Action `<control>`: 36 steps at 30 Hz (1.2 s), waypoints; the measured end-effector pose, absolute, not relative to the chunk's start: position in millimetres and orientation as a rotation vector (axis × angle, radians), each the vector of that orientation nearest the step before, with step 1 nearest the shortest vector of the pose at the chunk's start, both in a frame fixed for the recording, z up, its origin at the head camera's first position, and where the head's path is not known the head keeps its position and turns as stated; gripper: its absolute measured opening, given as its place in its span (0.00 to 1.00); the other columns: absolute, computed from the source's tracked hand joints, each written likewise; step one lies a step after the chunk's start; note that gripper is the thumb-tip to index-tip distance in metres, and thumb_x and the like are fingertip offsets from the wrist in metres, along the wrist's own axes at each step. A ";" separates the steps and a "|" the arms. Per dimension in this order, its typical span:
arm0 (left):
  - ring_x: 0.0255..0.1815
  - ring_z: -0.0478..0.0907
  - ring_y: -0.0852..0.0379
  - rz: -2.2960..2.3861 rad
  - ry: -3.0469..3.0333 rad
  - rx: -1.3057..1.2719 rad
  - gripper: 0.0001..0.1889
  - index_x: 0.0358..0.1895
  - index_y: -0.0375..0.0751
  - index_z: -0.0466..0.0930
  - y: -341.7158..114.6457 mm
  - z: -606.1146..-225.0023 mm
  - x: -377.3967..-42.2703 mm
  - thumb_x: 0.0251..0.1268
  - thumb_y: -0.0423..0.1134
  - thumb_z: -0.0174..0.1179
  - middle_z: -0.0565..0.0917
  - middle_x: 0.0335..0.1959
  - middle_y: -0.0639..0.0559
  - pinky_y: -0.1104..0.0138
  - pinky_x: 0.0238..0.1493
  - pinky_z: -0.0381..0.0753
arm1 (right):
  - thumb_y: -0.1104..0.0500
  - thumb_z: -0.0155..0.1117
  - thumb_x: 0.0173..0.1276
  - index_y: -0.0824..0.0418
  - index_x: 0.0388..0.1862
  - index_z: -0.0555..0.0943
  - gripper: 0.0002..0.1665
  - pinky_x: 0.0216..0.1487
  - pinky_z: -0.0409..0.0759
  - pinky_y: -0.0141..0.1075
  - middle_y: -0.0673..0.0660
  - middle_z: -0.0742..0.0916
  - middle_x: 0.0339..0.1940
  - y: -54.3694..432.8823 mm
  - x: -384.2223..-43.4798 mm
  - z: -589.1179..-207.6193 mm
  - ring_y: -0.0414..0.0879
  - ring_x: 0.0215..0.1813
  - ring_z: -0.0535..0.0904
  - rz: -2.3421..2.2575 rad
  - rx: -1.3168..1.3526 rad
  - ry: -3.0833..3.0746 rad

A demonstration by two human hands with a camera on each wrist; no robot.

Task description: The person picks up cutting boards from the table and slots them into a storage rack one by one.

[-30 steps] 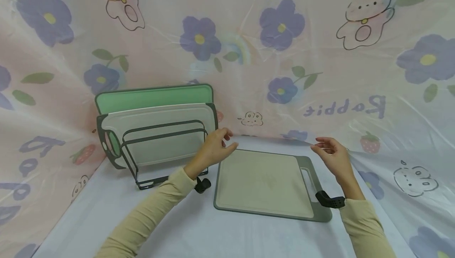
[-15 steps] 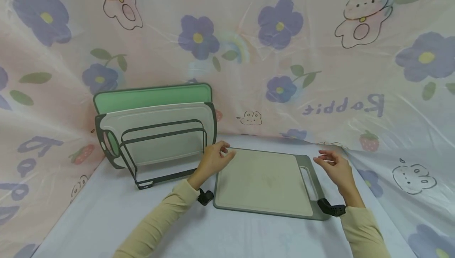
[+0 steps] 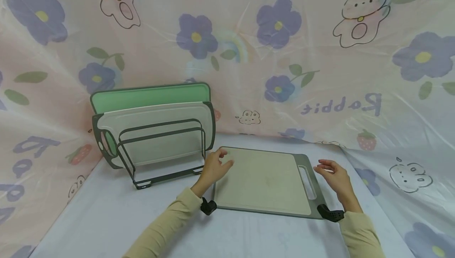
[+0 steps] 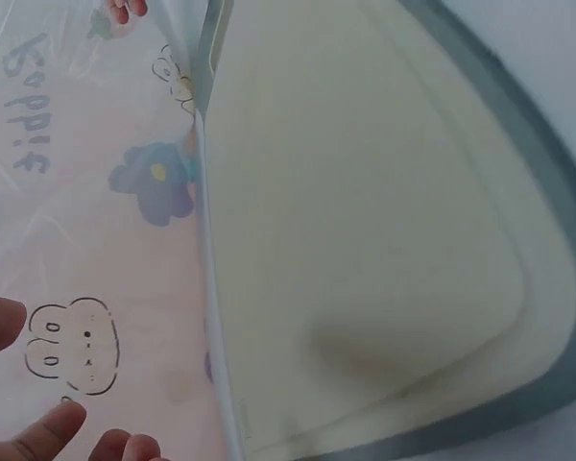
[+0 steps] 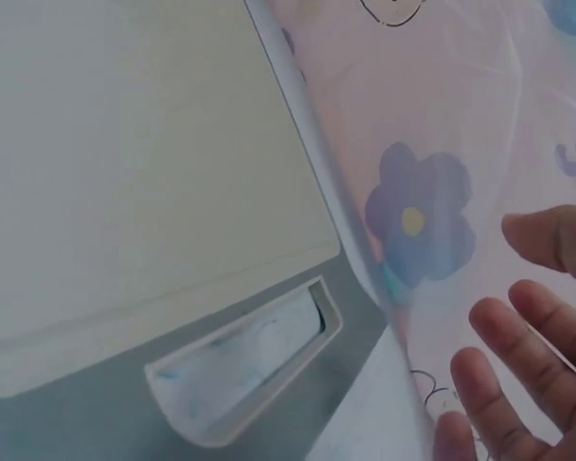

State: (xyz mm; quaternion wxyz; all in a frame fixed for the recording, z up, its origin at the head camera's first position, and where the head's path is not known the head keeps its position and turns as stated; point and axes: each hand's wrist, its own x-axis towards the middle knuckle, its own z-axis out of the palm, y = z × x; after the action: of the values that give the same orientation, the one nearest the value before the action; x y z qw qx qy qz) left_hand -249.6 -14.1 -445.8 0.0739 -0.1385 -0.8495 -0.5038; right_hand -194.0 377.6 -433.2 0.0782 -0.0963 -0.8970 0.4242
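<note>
A beige cutting board [image 3: 263,183] with a grey-green rim lies flat on the table, its slotted handle [image 5: 240,365] at the right end. Over its left edge hovers my left hand [image 3: 213,170], fingers loosely bent and holding nothing; in the left wrist view only its fingertips [image 4: 53,432] show. To the right of the handle, my right hand [image 3: 334,177] is held in the air with relaxed, spread fingers and nothing between them. The right wrist view shows those fingers [image 5: 518,355] apart from the board.
On the left stands a dark wire rack [image 3: 160,177]. It holds a white cutting board [image 3: 160,151] with dark ends, and behind it a green cutting board [image 3: 153,98]. A patterned curtain [image 3: 227,52] hangs behind the white-covered table [image 3: 106,218].
Both hands have come down and slightly nearer, the left from above the board's far left corner to its left edge. The boards and rack stay put; the view shifts slightly.
</note>
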 end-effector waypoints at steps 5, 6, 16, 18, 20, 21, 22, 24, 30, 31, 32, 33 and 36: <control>0.45 0.78 0.36 -1.581 -2.544 -0.343 0.20 0.50 0.31 0.78 -13.3 -458.4 -249.7 0.59 0.41 0.65 0.80 0.46 0.36 0.51 0.46 0.78 | 0.45 0.63 0.70 0.68 0.65 0.70 0.35 0.42 0.74 0.28 0.64 0.81 0.54 380.3 -193.1 -440.8 0.33 0.46 0.71 1.315 -0.317 -2.697; 0.46 0.78 0.35 -1.603 -2.540 -0.323 0.20 0.50 0.30 0.78 -13.4 -460.0 -249.7 0.59 0.40 0.65 0.80 0.46 0.35 0.51 0.47 0.78 | 0.46 0.63 0.70 0.68 0.65 0.70 0.35 0.42 0.74 0.28 0.64 0.81 0.54 380.9 -192.9 -442.4 0.32 0.46 0.71 1.316 -0.324 -2.700; 0.51 0.74 0.37 -1.609 -2.584 -0.188 0.23 0.53 0.28 0.76 -15.7 -471.7 -249.1 0.58 0.39 0.65 0.77 0.51 0.31 0.47 0.52 0.73 | 0.52 0.62 0.71 0.71 0.66 0.67 0.33 0.46 0.76 0.37 0.71 0.75 0.62 387.5 -191.8 -459.5 0.55 0.56 0.73 1.365 -0.384 -2.728; 0.52 0.73 0.36 -1.618 -2.602 -0.164 0.24 0.54 0.27 0.75 -15.8 -473.6 -248.7 0.57 0.39 0.66 0.76 0.52 0.30 0.47 0.53 0.73 | 0.53 0.63 0.71 0.71 0.66 0.67 0.33 0.46 0.76 0.36 0.71 0.75 0.62 389.0 -191.6 -462.8 0.58 0.58 0.72 1.362 -0.395 -2.734; 0.53 0.72 0.35 -1.625 -2.625 -0.140 0.26 0.56 0.27 0.73 -15.7 -475.0 -248.5 0.57 0.39 0.66 0.76 0.53 0.29 0.46 0.54 0.72 | 0.53 0.63 0.70 0.71 0.66 0.67 0.33 0.45 0.76 0.34 0.71 0.76 0.62 390.9 -191.7 -466.3 0.55 0.56 0.74 1.355 -0.406 -2.736; 0.54 0.72 0.35 -1.620 -2.639 -0.133 0.27 0.57 0.27 0.72 -15.6 -475.9 -248.9 0.57 0.40 0.66 0.76 0.53 0.29 0.46 0.54 0.72 | 0.53 0.64 0.70 0.71 0.66 0.68 0.33 0.44 0.76 0.33 0.71 0.76 0.61 391.5 -191.4 -467.8 0.51 0.54 0.75 1.356 -0.412 -2.736; 0.55 0.72 0.35 -1.622 -2.651 -0.121 0.28 0.58 0.27 0.71 -15.2 -476.3 -249.0 0.57 0.40 0.66 0.75 0.54 0.29 0.46 0.54 0.72 | 0.53 0.64 0.70 0.72 0.65 0.68 0.33 0.43 0.76 0.32 0.71 0.76 0.61 392.2 -191.1 -469.2 0.47 0.51 0.76 1.354 -0.416 -2.736; 0.56 0.71 0.35 -1.621 -2.674 -0.097 0.29 0.59 0.27 0.70 -14.3 -477.2 -249.4 0.57 0.40 0.65 0.75 0.55 0.29 0.46 0.55 0.72 | 0.54 0.64 0.69 0.72 0.65 0.68 0.33 0.40 0.76 0.30 0.71 0.76 0.60 393.1 -190.6 -472.2 0.39 0.45 0.76 1.355 -0.425 -2.732; 0.58 0.70 0.35 -1.646 -2.690 -0.039 0.30 0.61 0.28 0.68 -12.1 -481.5 -251.2 0.59 0.40 0.65 0.73 0.58 0.31 0.45 0.56 0.71 | 0.56 0.65 0.68 0.72 0.65 0.68 0.33 0.36 0.76 0.29 0.70 0.78 0.59 392.8 -189.6 -478.4 0.31 0.39 0.73 1.376 -0.461 -2.709; 0.58 0.70 0.35 -1.649 -2.692 -0.031 0.30 0.62 0.28 0.68 -11.8 -482.3 -251.4 0.58 0.40 0.65 0.73 0.58 0.30 0.45 0.56 0.71 | 0.56 0.65 0.68 0.72 0.65 0.68 0.33 0.36 0.76 0.29 0.70 0.78 0.58 392.8 -189.5 -479.4 0.31 0.38 0.73 1.387 -0.464 -2.704; 0.58 0.70 0.35 -1.648 -2.697 -0.021 0.30 0.62 0.28 0.68 -11.6 -483.1 -251.9 0.59 0.40 0.65 0.74 0.58 0.30 0.45 0.56 0.71 | 0.56 0.65 0.67 0.73 0.65 0.67 0.33 0.35 0.76 0.29 0.70 0.78 0.58 392.6 -189.3 -480.4 0.31 0.38 0.74 1.397 -0.464 -2.701; 0.58 0.70 0.35 -1.645 -2.703 -0.012 0.30 0.62 0.28 0.68 -11.4 -483.8 -252.2 0.59 0.41 0.65 0.74 0.58 0.30 0.46 0.56 0.71 | 0.56 0.65 0.68 0.73 0.65 0.67 0.34 0.35 0.76 0.30 0.71 0.78 0.58 392.5 -189.2 -481.2 0.32 0.38 0.74 1.404 -0.462 -2.701; 0.58 0.70 0.35 -1.629 -2.718 0.003 0.31 0.61 0.27 0.68 -11.3 -485.6 -253.2 0.58 0.40 0.65 0.74 0.56 0.29 0.46 0.56 0.72 | 0.57 0.65 0.68 0.74 0.65 0.67 0.33 0.35 0.76 0.29 0.72 0.77 0.57 391.6 -188.9 -483.6 0.34 0.39 0.75 1.410 -0.455 -2.703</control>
State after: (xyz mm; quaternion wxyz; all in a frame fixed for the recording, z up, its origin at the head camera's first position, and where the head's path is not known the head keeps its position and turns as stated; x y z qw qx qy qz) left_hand -253.2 -11.3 -485.6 -0.0137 0.0009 -0.8578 -0.5139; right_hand -188.9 391.6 -483.6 0.0298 -0.1475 -0.8765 0.4573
